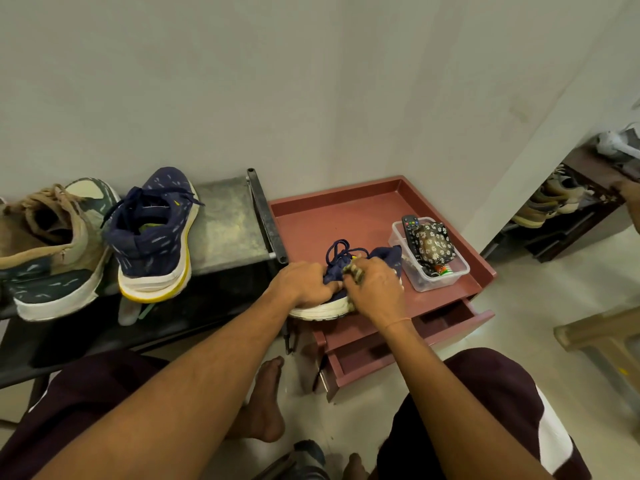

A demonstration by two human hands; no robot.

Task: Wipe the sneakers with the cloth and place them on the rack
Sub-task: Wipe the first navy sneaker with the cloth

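Maroon drawer-top serves as the surface (329, 220), set against a bare wall just beside the rack (225, 220). On its near edge sits a navy sneaker (384, 256), white sole edge toward the person. The left hand (304, 284) has its grip curled over the upper, likely pinning it so it won't slide. The right hand (375, 289) bunches the cloth (355, 271) in a closed grip against the shoe. Its mate (156, 237) stands on the rack, heel outward, seemingly already done
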